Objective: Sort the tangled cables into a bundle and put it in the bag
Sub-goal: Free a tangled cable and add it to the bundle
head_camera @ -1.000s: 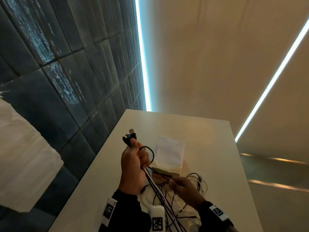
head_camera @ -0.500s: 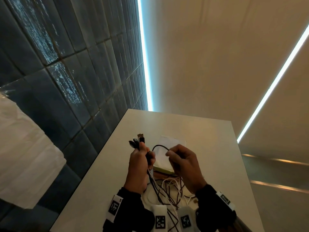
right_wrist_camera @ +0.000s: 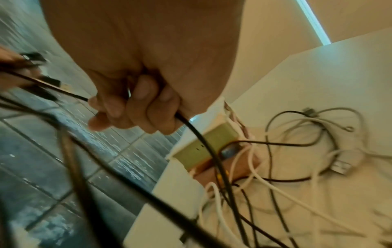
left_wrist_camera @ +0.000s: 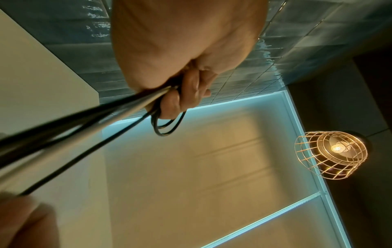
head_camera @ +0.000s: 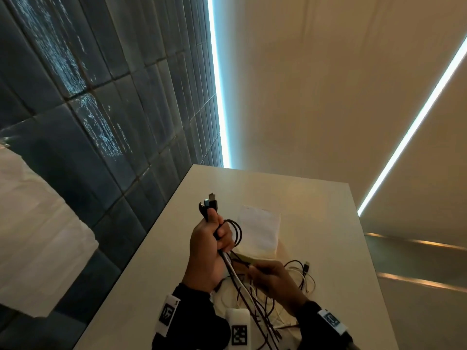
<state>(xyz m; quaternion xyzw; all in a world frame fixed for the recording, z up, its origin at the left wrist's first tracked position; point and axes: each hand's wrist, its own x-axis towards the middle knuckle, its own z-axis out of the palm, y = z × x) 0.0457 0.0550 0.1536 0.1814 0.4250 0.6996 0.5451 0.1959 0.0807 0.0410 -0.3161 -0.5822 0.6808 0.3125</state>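
My left hand is raised above the table and grips a bundle of cables, with several black plugs sticking out above the fist and a black loop hanging beside the fingers. Black and white strands run taut from that fist down toward me. My right hand, lower and to the right, grips one black cable in a closed fist. Beneath it lies a tangle of loose white and black cables. A white cloth bag lies flat behind the hands.
The white table stretches away from me; its left edge runs along a dark tiled wall. A small yellow-green box sits by the bag's near edge. A wire-caged lamp hangs overhead.
My right hand has dropped from up beside the left hand down to the cable pile. The black loop it brought up now hangs from my left fist. The left hand stayed raised.
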